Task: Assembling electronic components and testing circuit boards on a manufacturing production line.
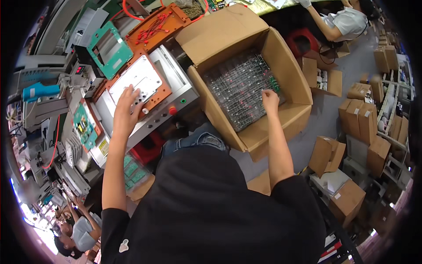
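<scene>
My left hand [126, 108] rests with its fingers spread at the lower edge of a white plate [143, 75]. That plate sits in a reddish-brown fixture frame [159, 97] on a grey machine [182, 86]. Over the open cardboard box [228, 28] on the right is my right hand [270, 101], its fingers curled together; what they hold, if anything, is hidden. Inside the box lie clear plastic trays [237, 92] with many small electronic parts. A small green circuit board [274, 84] shows just beyond my right fingertips.
A green frame [110, 50] and a brown tray with red wires [151, 28] stand behind the fixture. Left of the machine lies a green circuit board [83, 125]. The machine's front carries a red button [172, 110]. Cardboard boxes [358, 116] stand at right; co-workers sit at upper right and lower left.
</scene>
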Motion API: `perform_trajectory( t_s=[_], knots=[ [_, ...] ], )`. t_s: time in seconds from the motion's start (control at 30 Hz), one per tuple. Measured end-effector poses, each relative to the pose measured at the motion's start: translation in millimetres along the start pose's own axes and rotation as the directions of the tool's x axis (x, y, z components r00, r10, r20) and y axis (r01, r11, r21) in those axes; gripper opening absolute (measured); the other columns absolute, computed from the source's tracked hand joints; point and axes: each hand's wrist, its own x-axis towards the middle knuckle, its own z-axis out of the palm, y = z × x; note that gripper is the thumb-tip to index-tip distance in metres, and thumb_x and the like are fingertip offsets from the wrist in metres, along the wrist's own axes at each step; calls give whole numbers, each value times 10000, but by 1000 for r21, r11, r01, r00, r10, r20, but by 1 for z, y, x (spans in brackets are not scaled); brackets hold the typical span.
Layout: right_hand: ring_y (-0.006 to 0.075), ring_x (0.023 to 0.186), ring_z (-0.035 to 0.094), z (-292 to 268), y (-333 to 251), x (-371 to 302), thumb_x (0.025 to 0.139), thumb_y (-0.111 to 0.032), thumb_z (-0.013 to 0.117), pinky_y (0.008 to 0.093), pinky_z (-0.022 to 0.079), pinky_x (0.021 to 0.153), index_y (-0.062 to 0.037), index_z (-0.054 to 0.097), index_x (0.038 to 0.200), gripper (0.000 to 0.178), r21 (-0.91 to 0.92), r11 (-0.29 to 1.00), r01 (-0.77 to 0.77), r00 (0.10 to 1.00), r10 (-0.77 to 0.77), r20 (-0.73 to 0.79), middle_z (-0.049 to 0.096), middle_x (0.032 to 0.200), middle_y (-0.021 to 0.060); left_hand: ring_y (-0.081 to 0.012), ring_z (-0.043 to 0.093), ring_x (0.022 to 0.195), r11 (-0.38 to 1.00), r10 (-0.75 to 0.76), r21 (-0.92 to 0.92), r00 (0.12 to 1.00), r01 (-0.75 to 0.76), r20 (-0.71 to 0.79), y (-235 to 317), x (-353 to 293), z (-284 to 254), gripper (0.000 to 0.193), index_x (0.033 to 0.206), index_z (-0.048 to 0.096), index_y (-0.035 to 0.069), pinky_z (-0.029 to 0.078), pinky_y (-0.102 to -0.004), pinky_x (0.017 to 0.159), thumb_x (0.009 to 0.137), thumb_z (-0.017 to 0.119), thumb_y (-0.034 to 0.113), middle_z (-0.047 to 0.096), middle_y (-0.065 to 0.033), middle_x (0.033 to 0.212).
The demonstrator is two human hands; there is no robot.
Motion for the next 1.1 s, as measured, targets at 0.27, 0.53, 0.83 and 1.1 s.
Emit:
perform_trajectory(
  t_s=[0.27, 0.53, 0.83, 1.1],
  knots=[
    [418, 889, 653, 40, 6, 95, 845, -103, 595, 472, 520, 783, -26, 715, 963, 185, -279, 956, 86, 993, -104, -53, 676, 913, 243, -318, 408, 1385, 986, -166, 30, 986, 166, -8, 35, -25, -32, 454, 1287, 592, 56, 344, -395, 1121, 842, 660, 1, 480, -172, 1450],
    [394, 923, 666, -4, 1, 150, 911, -268, 551, 487, 548, 749, -36, 660, 929, 257, -622, 782, 40, 999, -17, 42, 685, 995, 178, -339, 480, 1314, 980, -157, -142, 980, 139, -119, 67, -12, -17, 427, 1251, 611, 69, 391, -394, 1080, 833, 675, 12, 542, -163, 1379],
    [109, 721, 639, -43, -282, 56, 933, -75, 638, 211, 506, 616, 13, 632, 1078, 169, 498, 861, 99, 695, -418, 584, 677, 922, 58, -209, 631, 1076, 796, -407, -601, 803, 77, -436, 88, 11, -13, 318, 1208, 633, 20, 502, -313, 903, 891, 621, 14, 628, -123, 1256],
    [207, 721, 655, 58, -363, 64, 841, -91, 709, 298, 510, 651, -25, 702, 954, 131, 484, 376, 791, 163, -890, 425, 687, 866, 104, -187, 618, 832, 841, -315, -535, 877, 81, -362, 48, 63, 42, 231, 1131, 680, 60, 503, -292, 725, 912, 655, 128, 687, -92, 1038]
  ],
)
